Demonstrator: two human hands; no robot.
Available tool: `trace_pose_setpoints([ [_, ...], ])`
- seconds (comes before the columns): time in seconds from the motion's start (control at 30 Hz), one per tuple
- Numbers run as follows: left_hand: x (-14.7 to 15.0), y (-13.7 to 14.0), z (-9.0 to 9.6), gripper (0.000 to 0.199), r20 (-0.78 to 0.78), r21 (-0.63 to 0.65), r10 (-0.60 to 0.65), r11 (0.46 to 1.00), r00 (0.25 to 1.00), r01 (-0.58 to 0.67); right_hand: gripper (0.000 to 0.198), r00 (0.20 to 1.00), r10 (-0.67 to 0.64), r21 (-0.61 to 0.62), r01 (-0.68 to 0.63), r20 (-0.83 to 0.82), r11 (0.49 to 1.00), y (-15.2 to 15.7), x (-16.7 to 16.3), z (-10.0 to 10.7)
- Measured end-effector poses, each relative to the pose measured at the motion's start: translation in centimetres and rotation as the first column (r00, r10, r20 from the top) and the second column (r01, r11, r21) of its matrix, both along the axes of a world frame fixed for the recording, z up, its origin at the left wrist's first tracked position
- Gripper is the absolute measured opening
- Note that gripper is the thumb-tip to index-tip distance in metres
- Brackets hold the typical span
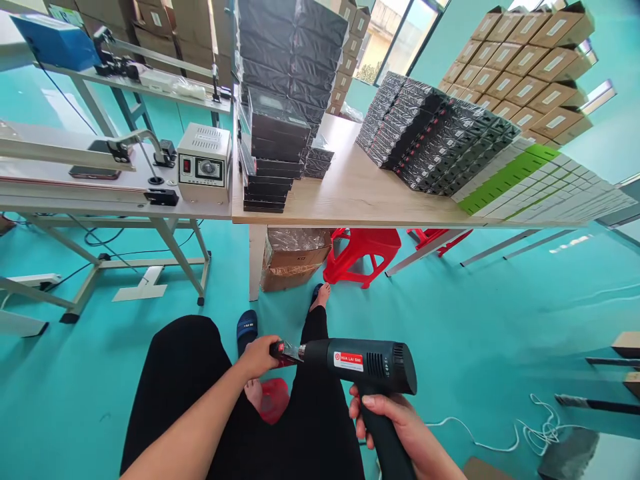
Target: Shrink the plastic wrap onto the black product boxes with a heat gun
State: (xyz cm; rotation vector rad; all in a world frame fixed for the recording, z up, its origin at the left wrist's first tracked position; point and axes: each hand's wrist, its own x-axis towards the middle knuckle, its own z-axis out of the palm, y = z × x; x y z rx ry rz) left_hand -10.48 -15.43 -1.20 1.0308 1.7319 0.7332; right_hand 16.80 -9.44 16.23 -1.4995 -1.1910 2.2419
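Head view, from the left: a sealer (75, 157) and a small control box (205, 162) stand on a metal bench, with cables on the floor under it. Next to it, the desk (350, 193) carries stacks of black wrapped packs (280, 100) and, further right, slanted rows of black, green and white boxes (475, 147). Under the desk sit a wrapped carton (295, 257) and red stools (363, 250). Lower down, over my lap, my left hand (259, 357) has its grip closed on a small dark item (285, 353), held right at the nozzle of the heat gun (367, 363). The gun lies level, nozzle pointing left, touching or almost touching the item. My right hand (395, 417) grips the gun's handle, fingers wrapped tight. A white cord (500, 437) trails over the floor to the right.
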Motion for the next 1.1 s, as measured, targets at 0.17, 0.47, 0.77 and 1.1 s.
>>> trace_pose_setpoints([
  [0.17,0.2,0.1,-0.8,0.026,-0.064,-0.011,-0.013,1.000,0.998,0.012,0.030,0.998,0.041,0.001,-0.041,-0.042,0.999,-0.9,-2.1,-0.7],
  [0.47,-1.0,0.0,-1.8,0.031,0.313,0.083,0.131,0.983,0.941,-0.165,0.032,0.998,-0.066,0.025,0.065,0.010,0.998,1.0,0.9,-0.2],
  [0.77,-0.5,0.4,-1.8,0.033,0.402,0.089,0.130,0.980,0.906,-0.179,0.029,0.994,-0.101,0.051,0.099,0.051,0.994,0.7,0.2,0.0],
  [1.1,-0.6,0.0,-0.8,0.025,-0.027,0.066,0.023,0.998,0.999,-0.022,0.033,0.997,0.048,0.007,-0.047,-0.057,0.999,-0.1,-1.6,-1.1],
])
